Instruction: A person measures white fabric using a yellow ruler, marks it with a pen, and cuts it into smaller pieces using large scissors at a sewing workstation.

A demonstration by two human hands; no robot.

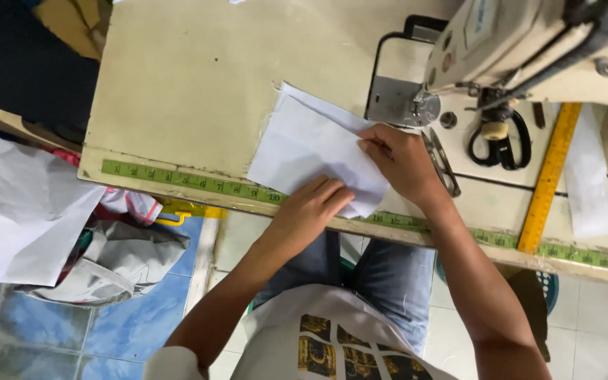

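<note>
A folded piece of white fabric [304, 144] lies on the cream sewing table [191, 77], its near edge over the green measuring tape [191, 181] fixed along the table's front. My left hand [311, 207] rests flat on the fabric's near edge, fingers together. My right hand [402, 160] presses on the fabric's right side, with fingertips pinching its edge close to the sewing machine's [522, 42] needle plate [397, 102].
Black-handled scissors [501, 141] and a yellow ruler [549, 176] lie to the right of the machine, with a white fabric strip [591, 176] beyond. Small snips [441, 163] lie by my right hand. A heap of white and grey cloth [36, 225] sits on the blue tiled floor at left.
</note>
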